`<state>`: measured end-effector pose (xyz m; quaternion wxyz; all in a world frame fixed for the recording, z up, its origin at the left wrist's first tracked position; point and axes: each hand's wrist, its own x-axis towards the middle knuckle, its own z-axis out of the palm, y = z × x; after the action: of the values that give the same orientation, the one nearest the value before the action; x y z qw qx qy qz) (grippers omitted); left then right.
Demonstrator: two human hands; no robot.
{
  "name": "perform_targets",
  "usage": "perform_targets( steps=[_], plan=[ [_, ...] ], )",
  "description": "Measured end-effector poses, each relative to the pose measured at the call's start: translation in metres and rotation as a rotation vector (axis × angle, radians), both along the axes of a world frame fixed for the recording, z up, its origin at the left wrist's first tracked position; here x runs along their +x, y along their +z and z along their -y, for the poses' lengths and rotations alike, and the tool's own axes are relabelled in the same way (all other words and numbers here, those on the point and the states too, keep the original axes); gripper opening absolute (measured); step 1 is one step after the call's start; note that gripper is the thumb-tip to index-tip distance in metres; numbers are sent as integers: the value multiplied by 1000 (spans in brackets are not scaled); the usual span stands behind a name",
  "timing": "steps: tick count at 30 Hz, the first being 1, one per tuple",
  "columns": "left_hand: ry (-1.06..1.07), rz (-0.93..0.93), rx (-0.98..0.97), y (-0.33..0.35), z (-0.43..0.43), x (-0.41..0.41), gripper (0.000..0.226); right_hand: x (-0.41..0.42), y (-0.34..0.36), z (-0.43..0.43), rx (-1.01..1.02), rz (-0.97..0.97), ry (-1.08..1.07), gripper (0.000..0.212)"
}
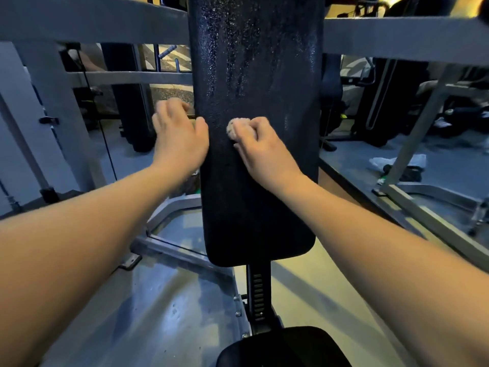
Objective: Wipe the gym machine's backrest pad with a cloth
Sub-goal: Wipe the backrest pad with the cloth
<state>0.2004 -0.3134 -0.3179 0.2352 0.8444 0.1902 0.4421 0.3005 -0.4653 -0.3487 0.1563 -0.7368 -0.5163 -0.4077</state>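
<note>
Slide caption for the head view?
Gym wipe-down: right hand holds a balled cloth against the black backrest pad; left hand grips its edge.

The top of the backrest pad [256, 181] is cut off by the upper edge. Most of the cloth [232, 129] is hidden under the curled fingers of the right hand [262, 147]; only a small bunched part is seen. The left hand [177, 136] is blurred, and whether its fingers wrap the pad's edge cannot be told. The seat pad [285, 348] is cropped by the lower edge.
</note>
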Motion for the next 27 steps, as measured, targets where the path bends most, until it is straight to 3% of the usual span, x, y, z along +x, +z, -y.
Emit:
perform_targets(
  steps=[4, 5, 7, 9, 10, 12, 14, 16, 20, 22, 24, 27],
  plan=[
    [60, 5, -306, 19, -3, 29, 49, 22, 15, 14, -35, 109, -48, 22],
    [63, -5, -356, 22, -5, 35, 54, 26, 17, 14, 31, 58, -77, 15],
    [35, 11, -454, 25, -8, 45, 59, 34, 17, 8, 198, -3, -152, 23],
    [-19, 79, -539, 24, -7, 53, 60, 24, 8, -9, 202, -59, -101, 19],
    [-35, 111, -562, 22, -7, 55, 60, 13, 12, -15, 155, -76, -13, 16],
    [-49, 152, -579, 17, -7, 59, 59, 8, 23, -26, 64, 87, 39, 18],
    [-68, 167, -587, 11, -11, 61, 60, 6, 34, -34, 110, -59, 63, 13],
    [-103, 179, -609, 8, -15, 63, 60, 16, 32, -35, 137, -44, -6, 25],
    [-191, 256, -714, 3, -16, 62, 56, -10, -29, -6, -84, -149, 101, 27],
    [-183, 256, -734, 4, -13, 61, 57, -21, -60, 16, -267, -29, 222, 42],
    [-148, 245, -731, 7, -10, 61, 58, -20, -60, 28, -379, 141, 263, 38],
    [-103, 242, -725, 15, -5, 62, 56, 8, -19, 26, -271, 130, 140, 26]
  ],
)
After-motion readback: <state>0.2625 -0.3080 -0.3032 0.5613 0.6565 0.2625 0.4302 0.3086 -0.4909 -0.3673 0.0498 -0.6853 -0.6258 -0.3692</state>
